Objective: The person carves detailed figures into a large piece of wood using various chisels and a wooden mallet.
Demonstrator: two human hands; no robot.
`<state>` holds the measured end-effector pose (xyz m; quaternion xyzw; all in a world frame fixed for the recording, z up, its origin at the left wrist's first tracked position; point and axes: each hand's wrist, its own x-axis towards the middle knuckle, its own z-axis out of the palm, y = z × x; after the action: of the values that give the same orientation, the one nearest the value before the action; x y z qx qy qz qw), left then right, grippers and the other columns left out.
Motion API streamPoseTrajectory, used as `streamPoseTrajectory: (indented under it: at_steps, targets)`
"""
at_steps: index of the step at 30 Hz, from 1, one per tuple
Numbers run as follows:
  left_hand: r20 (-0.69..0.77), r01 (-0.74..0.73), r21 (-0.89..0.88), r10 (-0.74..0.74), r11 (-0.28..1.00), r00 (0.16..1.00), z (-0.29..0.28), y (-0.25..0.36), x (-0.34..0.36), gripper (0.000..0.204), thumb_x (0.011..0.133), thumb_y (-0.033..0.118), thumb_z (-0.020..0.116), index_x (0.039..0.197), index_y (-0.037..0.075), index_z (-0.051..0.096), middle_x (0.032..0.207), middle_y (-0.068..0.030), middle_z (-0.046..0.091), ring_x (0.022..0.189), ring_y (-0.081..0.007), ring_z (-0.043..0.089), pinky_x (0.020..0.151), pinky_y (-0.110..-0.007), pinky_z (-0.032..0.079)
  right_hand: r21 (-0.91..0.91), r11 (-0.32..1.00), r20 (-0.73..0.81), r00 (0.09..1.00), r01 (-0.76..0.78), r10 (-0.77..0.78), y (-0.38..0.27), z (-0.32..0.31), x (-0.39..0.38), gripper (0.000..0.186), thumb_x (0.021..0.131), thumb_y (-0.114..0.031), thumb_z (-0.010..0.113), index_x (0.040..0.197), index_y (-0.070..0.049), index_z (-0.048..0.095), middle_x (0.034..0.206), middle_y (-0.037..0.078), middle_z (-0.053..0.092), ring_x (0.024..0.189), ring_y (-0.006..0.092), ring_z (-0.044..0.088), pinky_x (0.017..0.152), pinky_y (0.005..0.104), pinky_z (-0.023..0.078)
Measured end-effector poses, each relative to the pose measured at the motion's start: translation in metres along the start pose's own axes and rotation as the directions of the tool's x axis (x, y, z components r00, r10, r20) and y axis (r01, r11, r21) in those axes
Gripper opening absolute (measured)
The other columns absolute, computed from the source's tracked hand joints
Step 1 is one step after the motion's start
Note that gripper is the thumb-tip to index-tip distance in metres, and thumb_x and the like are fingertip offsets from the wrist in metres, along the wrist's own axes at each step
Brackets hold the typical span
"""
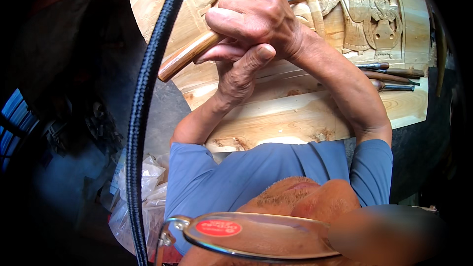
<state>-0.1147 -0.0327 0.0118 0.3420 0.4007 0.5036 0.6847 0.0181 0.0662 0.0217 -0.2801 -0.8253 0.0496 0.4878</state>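
My right hand point(263, 19) is closed around a wooden-handled carving chisel point(188, 56). The handle's butt sticks out toward the lower left, and a short dark stretch of metal shows past the knuckles on the other side. Just below, my left hand point(237, 71) is pressed against the right one and the handle, its thumb lying over the right hand's heel. Most of the left fingers are hidden. Under both hands is a pale wooden panel point(290, 118), carved in relief with figures point(357, 12) at the upper right. The cutting tip is not visible.
Several carving tools point(389, 74) with wooden handles lie on the panel's right side. Wood chips point(236, 143) rest near its front edge. A black braided cable point(140, 103) crosses the view at left. Clear plastic bags point(148, 182) are at lower left.
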Motion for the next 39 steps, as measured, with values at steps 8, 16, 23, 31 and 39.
streamPoseTrajectory:
  at_steps: [8, 16, 23, 31, 39]
  targets:
    - [0.011, -0.061, -0.006, 0.061, 0.998, 0.998, 0.014, 0.008, 0.006, 0.051, 0.094, 0.021, 0.092, 0.132, 0.005, 0.062, 0.124, 0.0013, 0.059, 0.116, -0.0088, 0.054, 0.102, -0.027, 0.045, -0.037, 0.999, -0.020, 1.000, -0.010, 0.009, 0.000, -0.010, 0.002, 0.060, 0.082, -0.067, 0.081, 0.077, -0.013, 0.057, 0.064, 0.002, 0.050, 0.051, 0.0211, 0.059, 0.046, 0.0357, 0.044]
    - [0.035, -0.168, 0.055, 0.167, 0.984, 0.985, 0.012, 0.003, 0.006, 0.088, 0.091, 0.042, 0.091, 0.157, 0.017, 0.039, 0.153, 0.0030, 0.043, 0.153, -0.0147, 0.033, 0.132, -0.042, 0.022, 0.038, 0.998, 0.005, 0.999, 0.041, -0.041, -0.005, -0.018, 0.013, 0.060, 0.083, -0.068, 0.080, 0.080, -0.012, 0.060, 0.065, 0.002, 0.050, 0.054, 0.0208, 0.061, 0.047, 0.0357, 0.045]
    - [0.085, -0.189, 0.140, 0.179, 0.972, 0.980, 0.002, -0.008, 0.004, 0.087, 0.090, 0.050, 0.090, 0.152, 0.011, 0.043, 0.148, -0.0018, 0.045, 0.145, -0.0157, 0.038, 0.125, -0.040, 0.028, 0.071, 0.997, -0.046, 0.999, -0.004, 0.007, -0.003, -0.007, -0.001, 0.059, 0.082, -0.067, 0.081, 0.080, -0.011, 0.060, 0.065, 0.003, 0.050, 0.053, 0.0220, 0.060, 0.047, 0.0365, 0.044]
    - [0.184, -0.137, 0.155, 0.107, 0.978, 0.977, -0.027, -0.020, 0.011, 0.059, 0.093, 0.039, 0.093, 0.126, 0.002, 0.063, 0.122, -0.0005, 0.058, 0.115, -0.0117, 0.053, 0.100, -0.031, 0.044, -0.018, 0.998, -0.033, 0.998, 0.053, -0.053, -0.008, -0.024, 0.018, 0.058, 0.078, -0.062, 0.087, 0.080, -0.011, 0.061, 0.064, 0.003, 0.048, 0.052, 0.0236, 0.057, 0.049, 0.0368, 0.044]
    - [0.037, -0.092, -0.060, 0.095, 0.994, 0.995, 0.012, 0.009, 0.006, 0.055, 0.096, 0.026, 0.092, 0.135, 0.007, 0.060, 0.128, 0.0007, 0.058, 0.118, -0.0100, 0.054, 0.104, -0.031, 0.047, -0.001, 1.000, 0.034, 0.999, -0.023, 0.023, 0.001, -0.016, 0.002, 0.059, 0.085, -0.066, 0.082, 0.077, -0.014, 0.055, 0.062, 0.002, 0.048, 0.052, 0.0200, 0.059, 0.047, 0.0354, 0.045]
